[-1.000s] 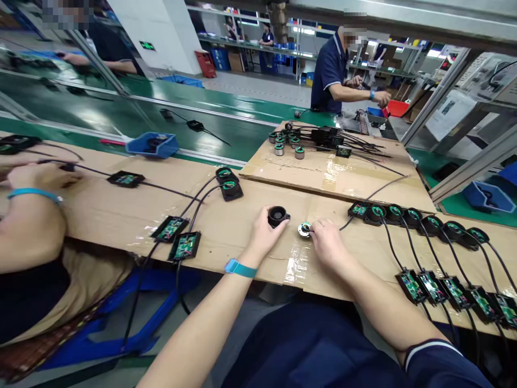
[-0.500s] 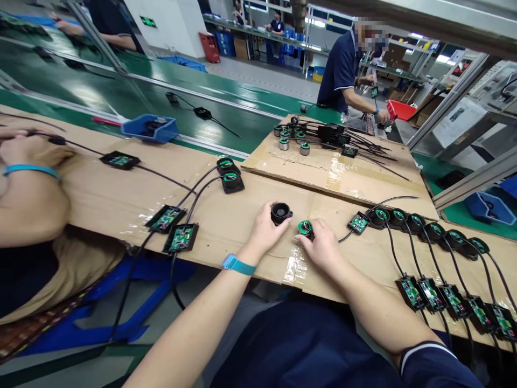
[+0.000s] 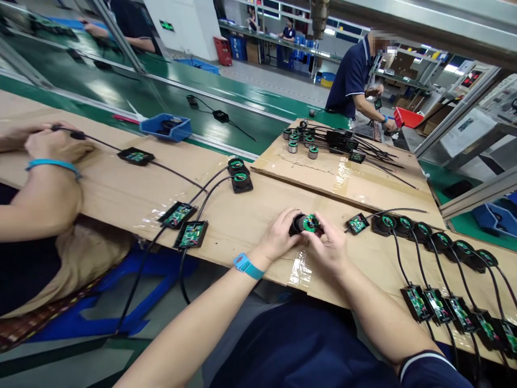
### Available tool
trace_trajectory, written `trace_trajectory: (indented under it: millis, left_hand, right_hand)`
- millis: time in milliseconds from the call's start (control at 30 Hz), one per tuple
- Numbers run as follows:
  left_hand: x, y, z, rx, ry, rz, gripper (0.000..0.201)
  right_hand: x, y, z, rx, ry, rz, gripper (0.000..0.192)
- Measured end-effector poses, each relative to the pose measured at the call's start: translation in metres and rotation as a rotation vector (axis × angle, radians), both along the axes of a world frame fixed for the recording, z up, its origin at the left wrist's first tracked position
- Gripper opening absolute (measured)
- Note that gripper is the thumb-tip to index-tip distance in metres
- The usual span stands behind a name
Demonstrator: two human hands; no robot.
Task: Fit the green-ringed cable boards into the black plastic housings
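Observation:
My left hand [image 3: 280,233] is closed round a black round housing [image 3: 296,225], tilted toward the right. Against its mouth, my right hand [image 3: 329,242] grips a round part with a green circuit board [image 3: 311,222] on its face. The two parts touch or overlap; how far one sits inside the other I cannot tell. Just right of my right hand lies a small black box with an open circuit board [image 3: 357,223] and a black cable. Further right stands a row of black housings [image 3: 422,230] with green boards, cabled to open boxes [image 3: 437,306].
Left on the cardboard [image 3: 226,215] lie two boxed circuit boards [image 3: 191,235] cabled to two black housings [image 3: 241,179]. A raised cardboard sheet [image 3: 283,161] bears several motor-like cylinders [image 3: 313,152] and cables. A blue bin [image 3: 166,128] stands behind. A co-worker's hand [image 3: 52,145] works at far left.
My hands have come together: the black housing has tipped to the right and the round green-board part now meets its mouth. The whole view has shifted slightly.

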State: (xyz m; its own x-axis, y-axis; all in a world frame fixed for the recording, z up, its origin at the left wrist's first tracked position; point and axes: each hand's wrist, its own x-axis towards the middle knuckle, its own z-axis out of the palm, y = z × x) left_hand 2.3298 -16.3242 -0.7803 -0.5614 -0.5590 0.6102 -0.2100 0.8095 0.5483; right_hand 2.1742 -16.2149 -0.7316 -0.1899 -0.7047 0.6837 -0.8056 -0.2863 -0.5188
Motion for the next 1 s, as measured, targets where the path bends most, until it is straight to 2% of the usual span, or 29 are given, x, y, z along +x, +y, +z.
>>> trace_trajectory:
  millis: [167, 300, 433, 600, 700, 867, 1000]
  left_hand:
    - [-0.001, 0.002, -0.003, -0.008, 0.026, -0.048, 0.051]
    - [-0.002, 0.002, -0.001, 0.034, 0.027, -0.077, 0.051]
    - [-0.002, 0.003, 0.003, 0.102, 0.022, -0.130, 0.052]
    - [-0.002, 0.004, 0.004, 0.114, 0.026, -0.082, 0.051]
    - [-0.003, 0.004, 0.004, 0.132, 0.022, -0.128, 0.055]
    - [-0.005, 0.001, 0.007, 0.188, 0.050, -0.102, 0.051]
    - [-0.003, 0.002, 0.009, 0.222, 0.025, -0.076, 0.047]
  right_hand:
    - [0.011, -0.012, -0.017, 0.005, 0.082, 0.040, 0.046]
    - [0.009, -0.011, -0.016, 0.067, 0.115, 0.010, 0.042]
    - [0.013, -0.010, -0.016, 0.091, 0.051, 0.003, 0.038]
    - [0.016, -0.010, -0.021, 0.122, 0.077, -0.059, 0.035]
    - [0.010, -0.011, -0.026, 0.143, 0.109, -0.004, 0.034]
    - [-0.002, -0.012, -0.033, 0.176, 0.104, 0.018, 0.051]
    - [-0.003, -0.010, -0.030, 0.213, 0.094, 0.012, 0.044]
